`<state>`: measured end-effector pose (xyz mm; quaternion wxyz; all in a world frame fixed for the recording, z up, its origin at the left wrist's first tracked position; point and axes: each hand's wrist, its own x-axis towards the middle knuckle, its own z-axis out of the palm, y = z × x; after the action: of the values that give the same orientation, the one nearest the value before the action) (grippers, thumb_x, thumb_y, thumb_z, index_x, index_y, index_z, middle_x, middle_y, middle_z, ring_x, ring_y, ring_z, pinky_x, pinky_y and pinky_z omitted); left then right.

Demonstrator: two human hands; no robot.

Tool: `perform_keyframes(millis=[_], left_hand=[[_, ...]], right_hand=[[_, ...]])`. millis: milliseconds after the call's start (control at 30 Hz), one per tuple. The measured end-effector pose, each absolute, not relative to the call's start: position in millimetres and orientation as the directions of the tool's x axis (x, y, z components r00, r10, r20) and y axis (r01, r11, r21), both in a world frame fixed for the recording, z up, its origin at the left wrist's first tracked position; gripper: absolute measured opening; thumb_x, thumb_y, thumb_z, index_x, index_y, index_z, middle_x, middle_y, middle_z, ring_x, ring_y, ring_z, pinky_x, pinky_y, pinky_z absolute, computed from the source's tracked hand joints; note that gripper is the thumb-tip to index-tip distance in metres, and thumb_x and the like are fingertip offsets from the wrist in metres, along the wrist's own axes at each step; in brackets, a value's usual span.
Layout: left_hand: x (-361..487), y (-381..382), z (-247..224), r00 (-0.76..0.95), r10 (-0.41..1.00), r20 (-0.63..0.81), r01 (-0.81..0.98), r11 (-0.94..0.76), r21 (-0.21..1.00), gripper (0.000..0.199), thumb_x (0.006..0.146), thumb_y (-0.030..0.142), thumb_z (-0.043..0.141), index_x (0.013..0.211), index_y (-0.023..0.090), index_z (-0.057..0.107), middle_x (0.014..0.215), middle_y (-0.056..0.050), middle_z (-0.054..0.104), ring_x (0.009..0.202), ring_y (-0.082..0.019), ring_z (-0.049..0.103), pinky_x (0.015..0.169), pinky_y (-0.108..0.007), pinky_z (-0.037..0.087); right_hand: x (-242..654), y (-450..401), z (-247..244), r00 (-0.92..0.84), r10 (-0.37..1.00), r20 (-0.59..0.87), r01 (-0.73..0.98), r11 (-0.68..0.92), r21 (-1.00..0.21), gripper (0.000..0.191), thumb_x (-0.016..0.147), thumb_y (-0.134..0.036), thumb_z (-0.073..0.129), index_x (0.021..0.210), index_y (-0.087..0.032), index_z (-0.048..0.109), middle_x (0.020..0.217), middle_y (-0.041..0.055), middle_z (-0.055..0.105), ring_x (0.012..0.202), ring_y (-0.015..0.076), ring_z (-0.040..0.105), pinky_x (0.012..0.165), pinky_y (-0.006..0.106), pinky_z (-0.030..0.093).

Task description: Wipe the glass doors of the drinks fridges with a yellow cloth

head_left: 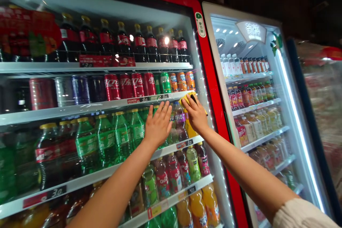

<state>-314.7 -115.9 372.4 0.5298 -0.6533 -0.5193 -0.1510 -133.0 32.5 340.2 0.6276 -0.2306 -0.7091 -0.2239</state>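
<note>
My left hand (159, 126) lies flat against the glass door (149, 1) of the red-framed drinks cooler, fingers stretched upward and slightly apart, with nothing in it. Farther right, my right hand (196, 114) presses a yellow cloth (184, 98) with dark edging onto the same glass, near the door's right edge. Part of the cloth is hidden under the palm and fingers. Behind the glass near my left hand stand green soda bottles (123, 133); orange cans (182, 81) are just above my right hand.
The cooler's red frame (213, 89) runs down beside my right forearm. A second, white-framed drinks cooler (207, 21) stands to the right with its shelves lit. Cola bottles (123, 39) line the upper shelf of the red cooler, and juice bottles (196, 203) its lower one.
</note>
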Motion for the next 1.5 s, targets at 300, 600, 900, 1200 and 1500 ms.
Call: perform_keyframes(millis=[300, 600, 900, 1200, 1500], left_hand=[[-331, -139, 369, 0.393, 0.569, 0.722, 0.813, 0.151, -0.562, 0.065, 0.103, 0.039, 0.046, 0.163, 0.023, 0.028, 0.171, -0.008, 0.027, 0.16, -0.025, 0.021, 0.132, -0.057, 0.008], [-342, -148, 360, 0.368, 0.591, 0.717, 0.776, 0.229, -0.587, 0.064, 0.104, 0.041, 0.043, 0.163, 0.018, 0.03, 0.172, -0.007, 0.026, 0.16, -0.025, 0.022, 0.131, -0.054, 0.017], [-351, -161, 357, 0.365, 0.606, 0.707, 0.782, 0.213, -0.586, 0.064, 0.103, 0.039, 0.043, 0.162, 0.018, 0.029, 0.172, -0.008, 0.026, 0.16, -0.025, 0.022, 0.131, -0.053, 0.017], [-381, -188, 359, 0.341, 0.593, 0.73, 0.789, 0.241, -0.565, 0.065, 0.103, 0.036, 0.044, 0.163, 0.019, 0.027, 0.172, -0.008, 0.028, 0.159, -0.026, 0.025, 0.13, -0.053, 0.02], [-388, -198, 353, 0.326, 0.594, 0.735, 0.782, 0.268, -0.563, 0.064, 0.103, 0.037, 0.044, 0.162, 0.017, 0.029, 0.171, -0.01, 0.029, 0.159, -0.026, 0.027, 0.13, -0.053, 0.021]], right_hand=[[-140, 30, 356, 0.048, 0.098, 0.994, 0.569, 0.815, -0.108, 0.086, 0.087, 0.005, 0.045, 0.16, -0.041, 0.037, 0.169, -0.0035, 0.033, 0.161, 0.032, 0.015, 0.124, 0.065, 0.035], [-138, 16, 338, -0.219, -0.063, 0.974, 0.528, 0.831, 0.172, 0.077, 0.097, -0.002, 0.045, 0.16, -0.044, 0.035, 0.165, -0.0059, 0.041, 0.158, 0.0274, 0.026, 0.122, 0.056, 0.043], [-183, -6, 345, -0.169, -0.081, 0.982, 0.574, 0.802, 0.165, 0.077, 0.098, -0.004, 0.046, 0.163, -0.04, 0.027, 0.165, -0.0027, 0.042, 0.16, 0.0314, 0.019, 0.124, 0.059, 0.04], [-179, -3, 359, -0.098, -0.103, 0.99, 0.515, 0.846, 0.139, 0.082, 0.095, -0.001, 0.045, 0.162, -0.045, 0.027, 0.164, -0.0032, 0.044, 0.158, 0.033, 0.025, 0.121, 0.066, 0.04], [-205, -29, 340, -0.302, -0.236, 0.923, 0.432, 0.829, 0.354, 0.08, 0.098, -0.005, 0.047, 0.164, -0.044, 0.022, 0.163, -0.0052, 0.045, 0.159, 0.0278, 0.024, 0.125, 0.057, 0.04]])
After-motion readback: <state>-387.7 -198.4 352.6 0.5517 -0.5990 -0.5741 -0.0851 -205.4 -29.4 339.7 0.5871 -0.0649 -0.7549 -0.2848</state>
